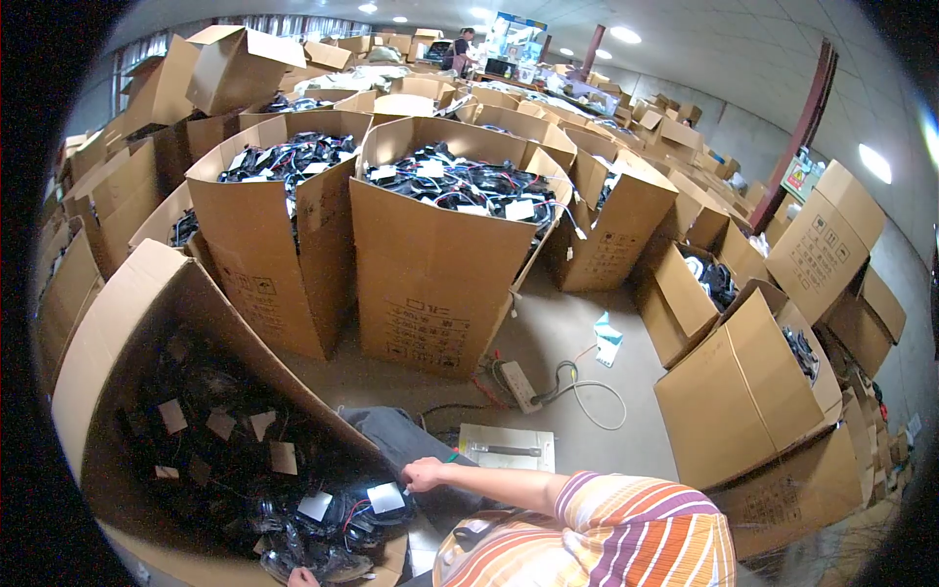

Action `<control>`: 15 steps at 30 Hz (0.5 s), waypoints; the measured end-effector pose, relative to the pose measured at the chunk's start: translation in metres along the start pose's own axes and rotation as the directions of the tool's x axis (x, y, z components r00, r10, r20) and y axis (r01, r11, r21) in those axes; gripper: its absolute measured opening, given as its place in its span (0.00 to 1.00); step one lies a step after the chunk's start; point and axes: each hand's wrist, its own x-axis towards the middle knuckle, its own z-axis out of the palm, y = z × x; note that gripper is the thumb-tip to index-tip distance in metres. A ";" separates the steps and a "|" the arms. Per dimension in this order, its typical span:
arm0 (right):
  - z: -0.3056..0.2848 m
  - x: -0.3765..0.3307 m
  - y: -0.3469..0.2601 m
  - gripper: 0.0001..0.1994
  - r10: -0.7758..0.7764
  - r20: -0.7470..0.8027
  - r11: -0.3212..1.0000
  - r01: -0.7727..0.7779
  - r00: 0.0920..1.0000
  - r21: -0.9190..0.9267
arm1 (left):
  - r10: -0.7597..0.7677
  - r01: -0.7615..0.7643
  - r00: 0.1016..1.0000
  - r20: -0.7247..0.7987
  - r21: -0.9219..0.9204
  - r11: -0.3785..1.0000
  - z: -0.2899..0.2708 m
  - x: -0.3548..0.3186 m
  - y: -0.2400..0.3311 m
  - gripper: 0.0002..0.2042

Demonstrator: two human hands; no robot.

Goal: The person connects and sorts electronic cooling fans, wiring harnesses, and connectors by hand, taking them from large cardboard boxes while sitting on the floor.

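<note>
At the near left a large open carton (147, 303) holds a heap of black plastic parts (337, 563) with thin wires and white paper tags. My right hand (425, 474) is at the carton's right edge with its fingers closed together. Beside its fingertips is a white tag (386, 497) with red and blue wires; what the fingers pinch is too small to make out. Only a little of my left hand (303, 578) shows at the lower edge, against the black parts. Its grip is hidden.
Ahead stand tall cartons (430, 274) filled with wired black parts. A white power strip (519, 386) and cables (597, 401) lie on the floor (626, 430), near a pale flat panel with a dark handle (507, 450). More cartons (743, 391) line the right. A person (462, 54) is far back.
</note>
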 end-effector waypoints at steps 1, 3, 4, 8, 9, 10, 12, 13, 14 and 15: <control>-0.001 0.000 0.000 0.12 0.004 0.013 1.000 -0.004 1.000 -0.001 | 0.021 -0.021 1.000 -0.003 -0.010 1.000 0.000 0.000 0.000 0.13; 0.001 0.001 0.001 0.12 -0.002 0.004 1.000 0.002 1.000 -0.003 | 0.011 -0.011 1.000 0.001 -0.015 1.000 0.000 0.000 0.000 0.13; 0.002 0.002 0.002 0.13 -0.004 -0.006 1.000 0.004 1.000 -0.004 | 0.003 -0.003 1.000 0.006 -0.020 1.000 0.000 0.000 0.001 0.13; 0.004 0.003 0.004 0.13 -0.016 0.005 1.000 0.016 1.000 -0.025 | -0.007 0.008 1.000 0.024 -0.029 1.000 -0.003 0.000 0.005 0.13; 0.004 0.003 0.004 0.13 -0.016 0.000 1.000 0.016 1.000 -0.019 | 0.006 -0.005 1.000 0.020 -0.038 0.999 0.000 0.001 -0.001 0.13; 0.003 0.003 0.003 0.14 -0.017 -0.004 1.000 0.017 1.000 -0.014 | 0.018 -0.017 1.000 0.015 -0.046 0.999 0.001 0.001 -0.002 0.13; 0.001 0.002 0.001 0.14 -0.015 0.000 1.000 0.015 1.000 -0.018 | 0.006 -0.005 1.000 0.023 -0.031 0.999 0.002 0.001 -0.004 0.13; 0.001 0.001 0.001 0.14 -0.010 0.002 1.000 0.010 1.000 -0.020 | -0.002 0.003 0.999 0.033 -0.016 1.000 0.001 0.001 -0.003 0.13; 0.001 0.001 0.001 0.14 -0.012 0.003 1.000 0.012 1.000 -0.023 | -0.005 0.005 1.000 0.031 -0.017 1.000 0.002 0.000 -0.004 0.13; 0.001 0.001 0.001 0.14 -0.024 0.002 1.000 0.024 1.000 -0.019 | 0.000 0.001 1.000 0.015 -0.037 0.999 0.003 0.000 -0.006 0.13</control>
